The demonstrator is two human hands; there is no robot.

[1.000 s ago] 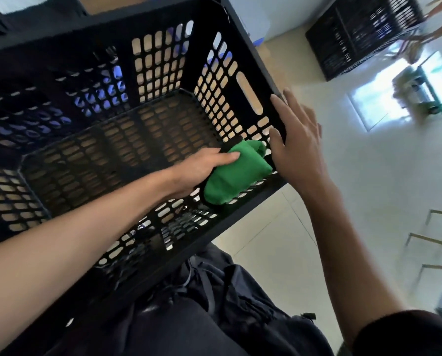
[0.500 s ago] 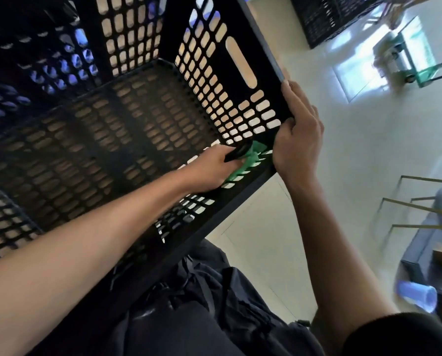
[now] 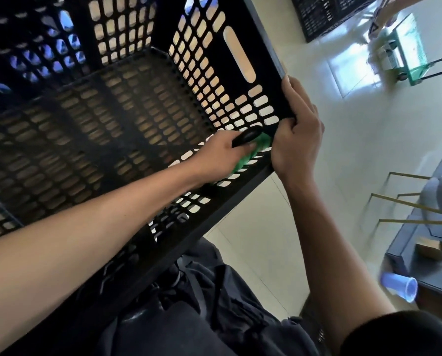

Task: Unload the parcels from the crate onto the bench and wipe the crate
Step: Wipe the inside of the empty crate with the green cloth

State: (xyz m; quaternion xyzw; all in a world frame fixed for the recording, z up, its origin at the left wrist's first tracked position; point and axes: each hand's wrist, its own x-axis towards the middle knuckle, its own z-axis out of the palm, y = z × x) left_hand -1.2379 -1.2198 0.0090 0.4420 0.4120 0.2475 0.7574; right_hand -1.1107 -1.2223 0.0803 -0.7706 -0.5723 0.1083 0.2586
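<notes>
A black perforated crate point(image 3: 263, 42) fills the upper left of the head view, tilted toward me, and I see no parcels inside it. My left hand point(image 3: 222, 152) reaches inside it and presses a green cloth point(image 3: 256, 149) into the near right corner, fingers curled over the cloth. Most of the cloth is hidden under the hand. My right hand point(image 3: 297, 140) grips the crate's near right corner from outside, fingers wrapped over the rim.
A second black crate point(image 3: 325, 16) stands on the pale tiled floor at the top right. A grey bench point(image 3: 430, 268) at the right edge carries a small brown box point(image 3: 429, 249) and a blue cup point(image 3: 399, 286). My dark trousers are below the crate.
My left hand pushed the green cloth deeper into the corner, so less of it shows. My right hand went from resting flat against the crate's corner to gripping it. The view shifted right.
</notes>
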